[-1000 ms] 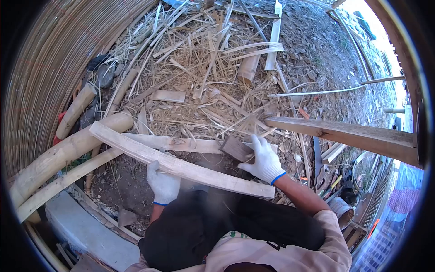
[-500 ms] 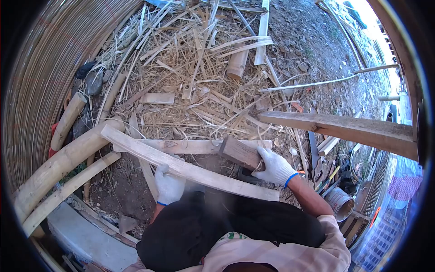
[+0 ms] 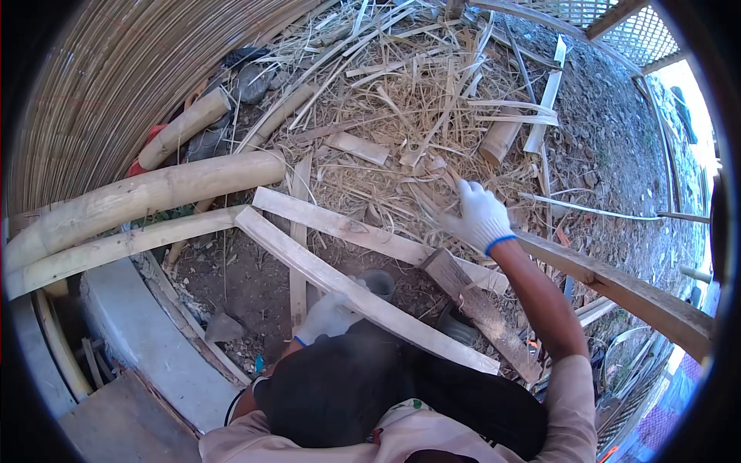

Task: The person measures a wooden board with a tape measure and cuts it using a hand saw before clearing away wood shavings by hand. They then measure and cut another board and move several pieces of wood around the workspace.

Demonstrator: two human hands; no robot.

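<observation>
My left hand [image 3: 330,315], in a white glove, is at the near edge of a long pale plank [image 3: 309,270] and grips it around its middle. The plank slants across above my dark-clothed knees. My right hand [image 3: 477,218], gloved with a blue cuff, reaches over the straw, its fingers apart and nothing visible in them. Below it lies a dark wooden block [image 3: 478,309], slanting over the right end of a second pale board [image 3: 347,229].
Thick bamboo poles [image 3: 154,187] lie at left, near a grey slab [image 3: 154,332]. A long beam [image 3: 617,285] extends at right. Straw and shavings [image 3: 417,100] cover the ground ahead, with a short bamboo piece [image 3: 500,141]. A round container [image 3: 378,284] is between the boards.
My right hand has let go of the dark block and moved forward over the straw. The block now lies slanted across the board. The view has turned, and my left hand stays at the plank.
</observation>
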